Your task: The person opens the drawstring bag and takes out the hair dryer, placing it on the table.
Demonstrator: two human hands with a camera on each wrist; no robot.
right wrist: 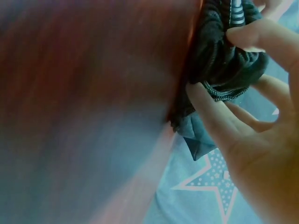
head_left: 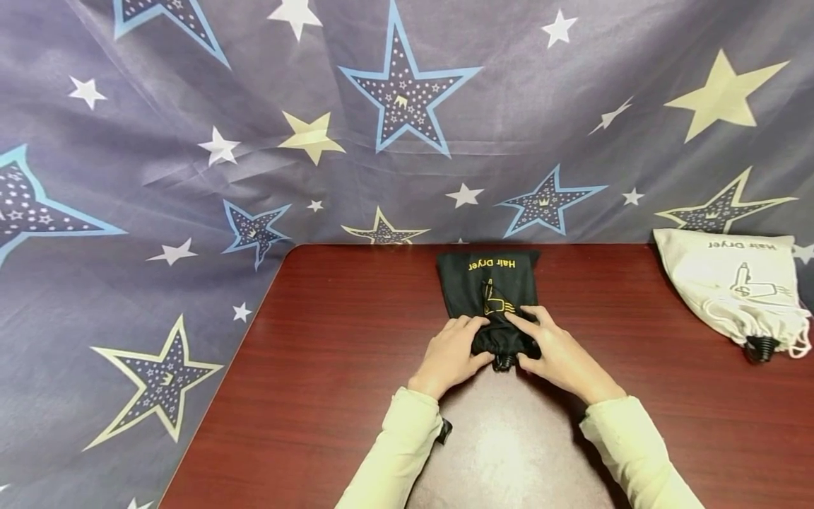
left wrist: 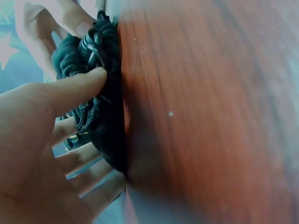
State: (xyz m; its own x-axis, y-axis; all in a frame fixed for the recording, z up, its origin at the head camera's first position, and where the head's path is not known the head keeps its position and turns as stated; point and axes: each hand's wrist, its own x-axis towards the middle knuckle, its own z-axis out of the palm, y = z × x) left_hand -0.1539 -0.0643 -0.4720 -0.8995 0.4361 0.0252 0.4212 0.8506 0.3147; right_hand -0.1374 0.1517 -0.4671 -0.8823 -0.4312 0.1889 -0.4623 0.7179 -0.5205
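Observation:
A black drawstring bag (head_left: 461, 290) marked "Hair Dryer" in yellow lies on the table, its printing upside down. Its gathered mouth faces the person, and a black ribbed cord end (head_left: 504, 363) pokes out there. My left hand (head_left: 448, 357) holds the left side of the gathered part, thumb beside the cord end and fingers along the cloth. Opposite it, my right hand (head_left: 562, 359) grips the right side, thumb near the opening. The right wrist view shows a thin drawstring (right wrist: 229, 95) looped by the fingers. Whatever fills the bag is hidden by the cloth.
A white drawstring bag (head_left: 725, 279), also marked "Hair Dryer", lies at the table's far right with a black ribbed end (head_left: 760, 348) sticking out. The reddish wooden table (head_left: 331, 339) meets a star-patterned cloth (head_left: 356, 184) at its back and left edges.

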